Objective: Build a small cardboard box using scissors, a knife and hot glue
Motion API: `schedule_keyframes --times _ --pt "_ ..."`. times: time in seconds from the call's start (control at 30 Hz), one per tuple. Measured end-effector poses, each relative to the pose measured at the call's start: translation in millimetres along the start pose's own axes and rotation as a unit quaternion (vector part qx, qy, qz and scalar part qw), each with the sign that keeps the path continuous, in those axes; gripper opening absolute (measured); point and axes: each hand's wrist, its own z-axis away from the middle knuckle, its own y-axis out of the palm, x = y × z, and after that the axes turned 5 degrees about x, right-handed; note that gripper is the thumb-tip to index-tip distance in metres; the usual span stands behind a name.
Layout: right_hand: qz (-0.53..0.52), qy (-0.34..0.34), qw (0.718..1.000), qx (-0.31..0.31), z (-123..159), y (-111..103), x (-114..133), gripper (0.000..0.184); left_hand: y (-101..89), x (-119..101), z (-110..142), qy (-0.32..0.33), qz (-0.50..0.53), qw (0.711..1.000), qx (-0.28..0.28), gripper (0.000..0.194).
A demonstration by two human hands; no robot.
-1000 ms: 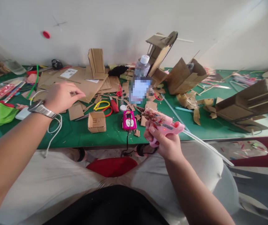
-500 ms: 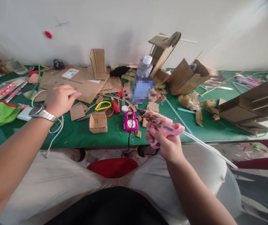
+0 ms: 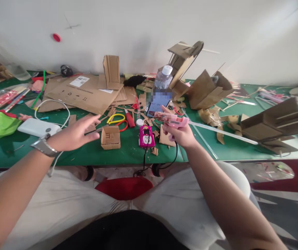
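Observation:
My right hand (image 3: 179,133) is wrapped round a pink glue gun (image 3: 173,121), its nozzle end pointing left and a long clear glue stick (image 3: 224,133) sticking out of its back. Below and left of it lies a magenta socket block (image 3: 146,136) with a black cord. With fingers spread and nothing in them, my left hand (image 3: 77,134) hovers over the table, just left of a small open cardboard box (image 3: 110,138). Scissors with yellow and red handles (image 3: 116,119) lie behind that box, partly hidden by it.
A phone (image 3: 159,101) leans before a clear bottle (image 3: 164,78). Cardboard constructions (image 3: 208,91) stand right of them. Flat cardboard (image 3: 81,92), a white power bank (image 3: 35,127) with a cable and a green cloth (image 3: 0,126) lie to the left. Scraps litter the green table (image 3: 128,152).
My left hand has moved right and nearer, its fingers spreading towards the small box. My right hand has raised and turned the glue gun, so the glue stick lies flatter.

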Motion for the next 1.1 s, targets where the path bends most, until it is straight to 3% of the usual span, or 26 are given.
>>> schedule_keyframes --times 0.1,0.17,0.27,0.4,0.53,0.63,0.73,0.83,1.1 --pt "0.023 0.025 0.999 0.023 -24 -12 -4 0.085 18.8 -2 8 -0.026 0.003 0.998 0.059 0.141" --pt "0.032 0.02 0.999 0.021 -32 -17 -5 0.089 29.3 -4 9 -0.039 -0.01 0.997 0.06 0.147" --pt "0.027 -0.003 1.0 0.0 -35 -21 -5 0.087 39.6 -7 6 -0.033 -0.007 0.999 0.04 0.138" --pt "0.001 -0.026 0.999 -0.03 -30 -20 -3 0.074 45.5 -11 2 -0.027 0.012 1.0 0.007 0.11" --pt "-0.033 -0.003 0.999 -0.023 -10 -2 4 0.059 47.4 -24 4 -0.009 0.032 0.999 -0.033 0.092" --pt "-0.087 0.007 0.996 0.037 15 25 14 0.054 48.8 -39 7 0.041 0.048 0.996 -0.06 0.088" --pt "-0.124 0.06 0.984 0.113 42 54 25 0.055 51.2 -53 11 0.092 0.079 0.99 -0.069 0.088" --pt "-0.153 0.084 0.967 0.184 59 75 29 0.054 54.0 -65 15 0.104 0.108 0.986 -0.069 0.091" --pt "-0.186 0.101 0.961 0.176 63 86 19 0.044 56.6 -80 23 0.141 0.102 0.981 -0.086 0.1"
